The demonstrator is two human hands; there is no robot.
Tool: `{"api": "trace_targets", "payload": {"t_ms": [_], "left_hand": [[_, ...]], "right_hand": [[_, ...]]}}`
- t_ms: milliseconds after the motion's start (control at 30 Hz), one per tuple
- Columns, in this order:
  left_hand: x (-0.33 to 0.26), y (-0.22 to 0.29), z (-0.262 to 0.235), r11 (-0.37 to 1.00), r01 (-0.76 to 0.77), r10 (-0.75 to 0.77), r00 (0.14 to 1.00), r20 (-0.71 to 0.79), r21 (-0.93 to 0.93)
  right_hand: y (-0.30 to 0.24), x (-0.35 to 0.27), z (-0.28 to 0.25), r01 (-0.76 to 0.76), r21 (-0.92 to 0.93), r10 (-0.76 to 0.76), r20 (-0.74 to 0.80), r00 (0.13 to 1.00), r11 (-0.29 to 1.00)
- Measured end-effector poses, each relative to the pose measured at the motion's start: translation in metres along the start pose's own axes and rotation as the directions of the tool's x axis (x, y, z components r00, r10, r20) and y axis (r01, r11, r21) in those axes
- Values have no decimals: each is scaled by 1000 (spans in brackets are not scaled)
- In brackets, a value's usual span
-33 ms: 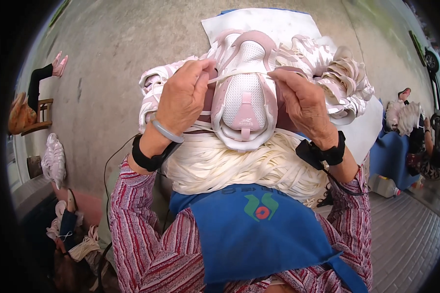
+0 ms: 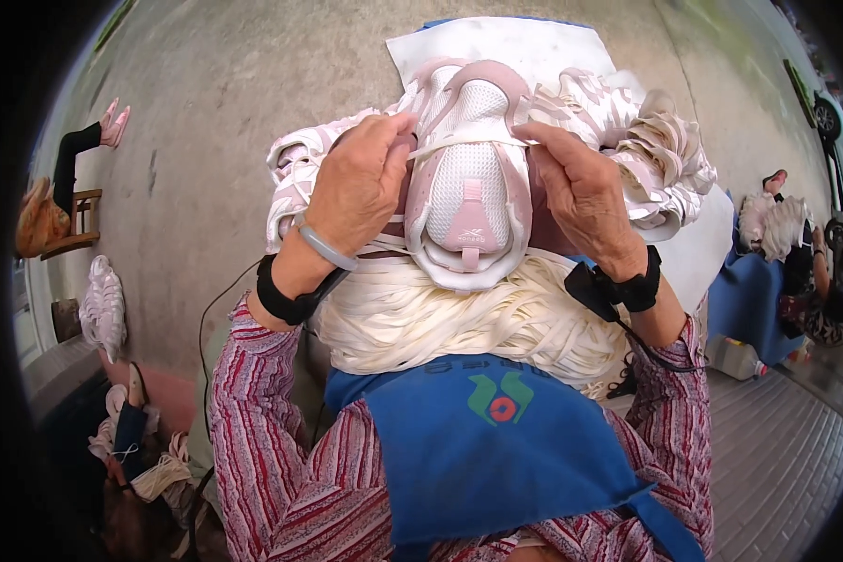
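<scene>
A pink and white shoe upper (image 2: 468, 187) stands tongue-down over my lap, held between both hands. My left hand (image 2: 361, 183) grips its left side and pinches one end of a flat white lace (image 2: 459, 145). My right hand (image 2: 581, 192) pinches the other end at the right eyelets. The lace runs taut across the mesh front. A thick bundle of white laces (image 2: 440, 314) lies under the shoe, on my blue apron (image 2: 496, 450). Both wrists wear black bands.
More pink and white uppers (image 2: 646, 131) are heaped behind the shoe on a white sheet (image 2: 506, 42). Another person (image 2: 820, 281) sits at the right beside a blue cover (image 2: 749, 300). White shoes (image 2: 101, 304), a wooden stool (image 2: 75, 220) and someone's leg (image 2: 84, 140) are at the left.
</scene>
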State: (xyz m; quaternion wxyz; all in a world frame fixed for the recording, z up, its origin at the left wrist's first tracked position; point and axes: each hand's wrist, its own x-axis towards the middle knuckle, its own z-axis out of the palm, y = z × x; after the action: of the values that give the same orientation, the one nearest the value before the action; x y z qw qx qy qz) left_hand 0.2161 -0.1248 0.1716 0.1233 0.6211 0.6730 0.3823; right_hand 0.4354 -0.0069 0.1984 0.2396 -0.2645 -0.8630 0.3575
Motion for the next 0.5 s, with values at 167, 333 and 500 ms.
{"api": "trace_targets", "payload": {"t_ms": [167,333,500], "left_hand": [[6,1,14,999,-25,17,986,164,46],[9,12,-16,998,61,-50,928,369,-18],[-6,21,-47,925,229,-59,875,481,-303]], "right_hand": [[21,17,12,52,-155,-35,110,993,987],[2,21,-14,-76,-45,86,292,952,996],[3,15,-37,-380,182,314,311,897,907]]}}
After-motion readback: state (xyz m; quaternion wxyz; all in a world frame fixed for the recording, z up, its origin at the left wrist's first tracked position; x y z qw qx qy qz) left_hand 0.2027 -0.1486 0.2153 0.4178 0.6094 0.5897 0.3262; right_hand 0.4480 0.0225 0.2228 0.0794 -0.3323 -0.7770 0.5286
